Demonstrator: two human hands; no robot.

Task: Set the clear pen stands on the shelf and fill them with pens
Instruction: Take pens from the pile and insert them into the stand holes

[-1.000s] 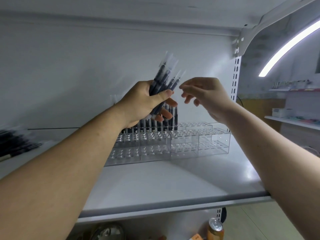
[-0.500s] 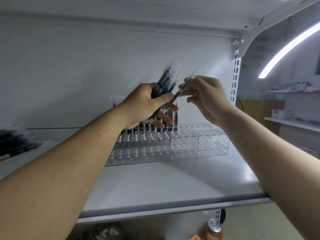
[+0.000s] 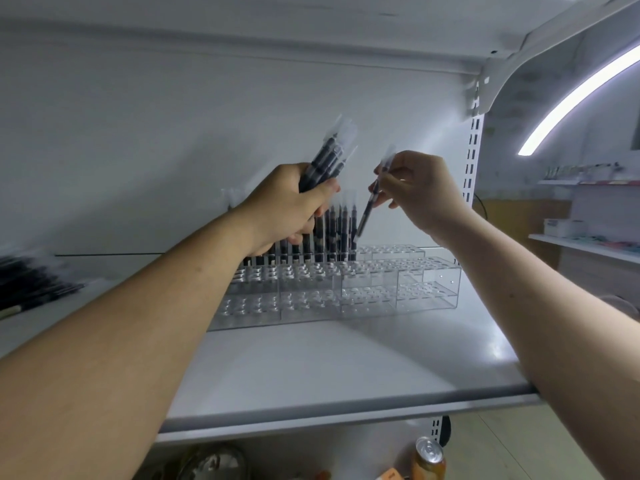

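- Shelf [image 3: 346, 372], white, fills the lower middle of the frame. The clear pen stands [image 3: 363, 289] sit on it side by side just below centre, close to the back wall.
- A row of dark standing pens [image 3: 334, 233] is upright in the stands' back tier, slightly left of centre.
- The left hand [image 3: 287, 206], left of centre, is clenched round a bundle of pens [image 3: 329, 157]. Their clear caps point up and slightly right, above the stands.
- The right hand [image 3: 422, 192], just right of centre, pinches a single pen [image 3: 369, 206] between thumb and fingertips. The pen is tilted, its lower end pointing down-left, just beside the standing pens. I cannot tell whether it touches the stand.
- A blurred heap of pens [image 3: 31, 285] lies on the shelf at the left edge.
- A drink can [image 3: 428, 460] stands at the bottom edge, below the shelf.
- A curved light strip [image 3: 581, 95] glows in the upper right.
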